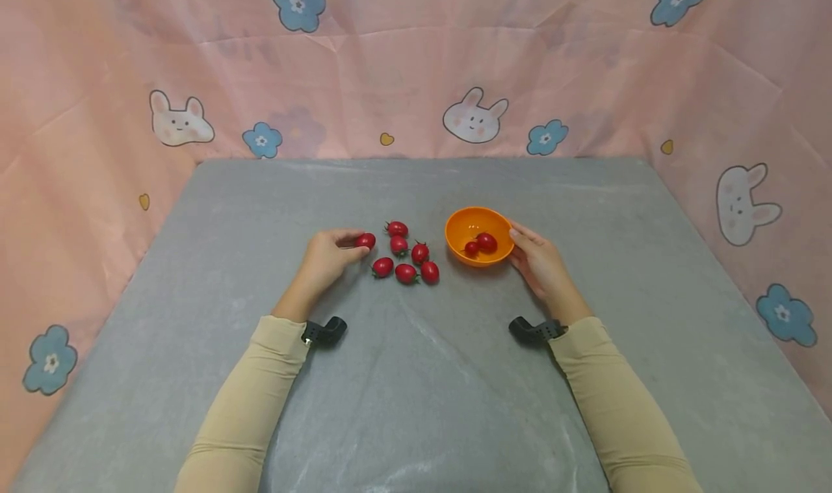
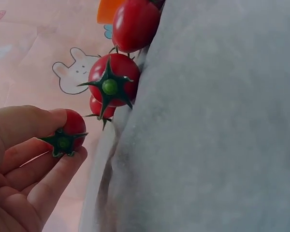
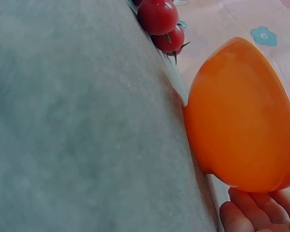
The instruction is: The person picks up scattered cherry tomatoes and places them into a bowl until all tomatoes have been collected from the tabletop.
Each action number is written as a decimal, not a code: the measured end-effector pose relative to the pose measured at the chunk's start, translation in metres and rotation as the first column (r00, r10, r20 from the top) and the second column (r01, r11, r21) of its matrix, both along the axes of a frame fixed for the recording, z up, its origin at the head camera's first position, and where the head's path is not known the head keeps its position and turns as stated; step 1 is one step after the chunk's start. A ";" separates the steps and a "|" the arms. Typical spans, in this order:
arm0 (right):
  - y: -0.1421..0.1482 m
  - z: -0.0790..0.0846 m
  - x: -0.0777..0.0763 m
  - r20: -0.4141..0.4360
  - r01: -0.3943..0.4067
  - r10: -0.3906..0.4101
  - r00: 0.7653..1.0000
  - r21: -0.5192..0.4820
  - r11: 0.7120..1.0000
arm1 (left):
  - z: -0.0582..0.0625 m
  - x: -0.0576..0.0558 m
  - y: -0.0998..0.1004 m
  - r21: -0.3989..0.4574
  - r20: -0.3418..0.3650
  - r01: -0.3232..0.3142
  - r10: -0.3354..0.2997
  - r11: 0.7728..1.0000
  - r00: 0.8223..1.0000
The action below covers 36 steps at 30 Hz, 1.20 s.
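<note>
Pinching one red tomato (image 1: 365, 241) between thumb and fingers, the left hand (image 1: 328, 258) covers part of it in the head view. The right hand (image 1: 541, 265) grips the orange bowl (image 1: 458, 229), thumb at the rim and fingers against the outer side — those fingers are partly hidden behind the bowl there. Two tomatoes (image 1: 486, 242) lie inside the bowl, one overlapping the other. The right wrist view gives only the bowl's outside, so its contents are hidden, and the hand is cut off at the lower corner. In the left wrist view, just an orange sliver of bowl shows at the top.

Six loose tomatoes (image 1: 406, 273) sit close together on the grey worktop (image 1: 416, 406), between the held one and the bowl. A narrow gap parts this cluster from the bowl's left side, and worktop stretches between the sleeves (image 1: 243, 399) and out beyond both — its far edge meets a pink curtain (image 1: 390, 81). The sleeves run off the bottom of the head view.

Only the left wrist view shows the held tomato's green stem star; only the right wrist view shows several fingertips touching the bowl's side.
</note>
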State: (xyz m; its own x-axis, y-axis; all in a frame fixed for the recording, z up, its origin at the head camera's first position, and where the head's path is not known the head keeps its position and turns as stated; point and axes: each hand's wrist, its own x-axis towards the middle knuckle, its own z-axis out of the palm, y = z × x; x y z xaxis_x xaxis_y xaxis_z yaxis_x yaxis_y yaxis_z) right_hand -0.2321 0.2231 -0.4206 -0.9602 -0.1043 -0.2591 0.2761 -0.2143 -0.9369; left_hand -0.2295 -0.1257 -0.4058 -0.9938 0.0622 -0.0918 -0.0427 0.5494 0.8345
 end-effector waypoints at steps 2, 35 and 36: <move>0.000 0.001 0.000 -0.002 -0.003 0.003 1.000 -0.004 1.000 | 0.003 0.001 0.001 0.003 -0.013 0.001 -0.001 1.000 1.000; -0.002 0.002 0.000 0.019 -0.004 0.004 1.000 -0.002 1.000 | 0.055 0.003 0.079 0.193 -0.103 0.108 -0.089 0.975 0.991; -0.002 0.002 0.000 0.020 -0.002 0.002 1.000 -0.001 1.000 | 0.055 0.003 0.081 0.194 -0.109 0.113 -0.094 0.974 0.990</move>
State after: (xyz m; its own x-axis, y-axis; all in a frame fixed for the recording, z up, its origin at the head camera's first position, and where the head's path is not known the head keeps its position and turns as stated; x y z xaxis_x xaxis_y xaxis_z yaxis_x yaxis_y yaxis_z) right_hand -0.2322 0.2211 -0.4190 -0.9547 -0.1070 -0.2776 0.2948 -0.2147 -0.9311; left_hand -0.2264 -0.0448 -0.3507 -0.9845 0.1724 0.0309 0.0936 0.3686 0.9249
